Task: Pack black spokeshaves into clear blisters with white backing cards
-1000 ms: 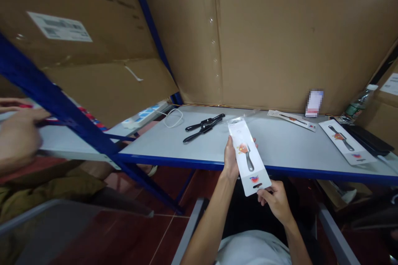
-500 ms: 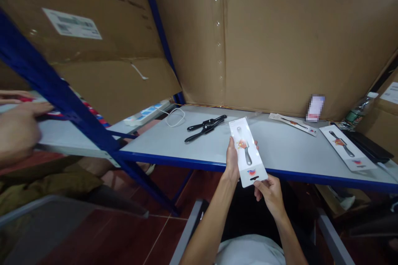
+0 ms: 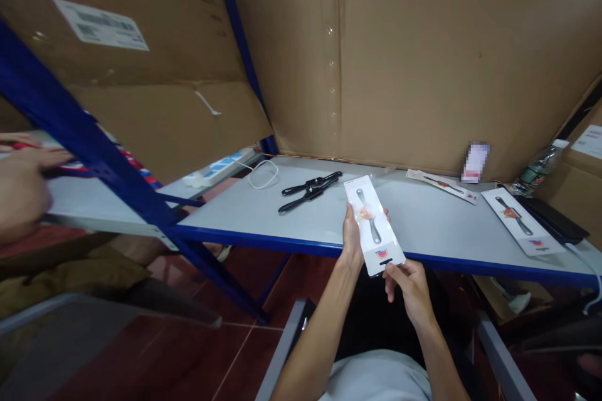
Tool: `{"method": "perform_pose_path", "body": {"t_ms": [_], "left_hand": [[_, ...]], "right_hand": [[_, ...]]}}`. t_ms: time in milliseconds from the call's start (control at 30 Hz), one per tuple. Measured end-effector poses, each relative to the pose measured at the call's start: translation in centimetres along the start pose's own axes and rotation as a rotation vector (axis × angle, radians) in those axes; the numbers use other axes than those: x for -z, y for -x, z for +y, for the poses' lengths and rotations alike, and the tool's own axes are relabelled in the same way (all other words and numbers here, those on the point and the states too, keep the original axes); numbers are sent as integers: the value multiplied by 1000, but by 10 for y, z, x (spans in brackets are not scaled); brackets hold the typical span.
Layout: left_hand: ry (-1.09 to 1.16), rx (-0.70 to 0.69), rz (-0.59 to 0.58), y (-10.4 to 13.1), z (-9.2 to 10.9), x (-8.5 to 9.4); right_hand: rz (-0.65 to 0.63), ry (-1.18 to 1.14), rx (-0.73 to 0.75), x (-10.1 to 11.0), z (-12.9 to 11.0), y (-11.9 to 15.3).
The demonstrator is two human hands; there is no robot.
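Down low, the person's right hand [image 3: 411, 285] has its thumb and fingers closed on the bottom edge of a long white cardboard card [image 3: 380, 241] with a picture of a dark-handled tool and orange food on it. The left hand [image 3: 350, 238] grips the same card by its sides, thumb on one edge and fingertips on the other. The held card tilts up over the front edge of the grey worktop [image 3: 244, 216] with a blue rim, and nothing blocks the view of its front. I cannot tell if a real tool is inside it. To the right of the held card, a second white card [image 3: 531, 232] with a tool picture lies flat, beside a flat black case [image 3: 557, 219]. To the left of the held card, two shiny black tools with long handles [image 3: 313, 189] lie loose, crossing or nearly so, with no card on them. So one card is in the hands and two tools are out bare. Behind the held card and to its right are a third white card [image 3: 444, 187], a clear plastic bottle with a green label [image 3: 538, 169] and a blurred, phone-like thing [image 3: 476, 163]. Far left of the held card, a slanted blue metal post [image 3: 89, 147] stands between the worktop and a co-worker's hand [image 3: 21, 194]. Behind the held card, a big brown cardboard wall [image 3: 399, 75] shuts off the back.
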State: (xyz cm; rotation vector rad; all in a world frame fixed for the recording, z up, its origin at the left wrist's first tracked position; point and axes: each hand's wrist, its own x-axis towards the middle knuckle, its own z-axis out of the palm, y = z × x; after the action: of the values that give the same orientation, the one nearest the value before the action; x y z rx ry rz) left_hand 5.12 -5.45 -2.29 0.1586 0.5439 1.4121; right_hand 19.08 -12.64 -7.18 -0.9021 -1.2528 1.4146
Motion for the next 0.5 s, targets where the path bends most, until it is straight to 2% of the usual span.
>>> {"method": "perform_pose_path", "body": {"t_ms": [100, 233, 500], "left_hand": [[-3, -17, -16, 0, 0, -1], [-14, -23, 30, 2, 1, -2], [-70, 30, 3, 12, 3, 0]], "right_hand": [[3, -7, -9, 0, -2, 0], [9, -32, -20, -3, -3, -1], [-216, -110, -135, -5, -3, 5]]}}
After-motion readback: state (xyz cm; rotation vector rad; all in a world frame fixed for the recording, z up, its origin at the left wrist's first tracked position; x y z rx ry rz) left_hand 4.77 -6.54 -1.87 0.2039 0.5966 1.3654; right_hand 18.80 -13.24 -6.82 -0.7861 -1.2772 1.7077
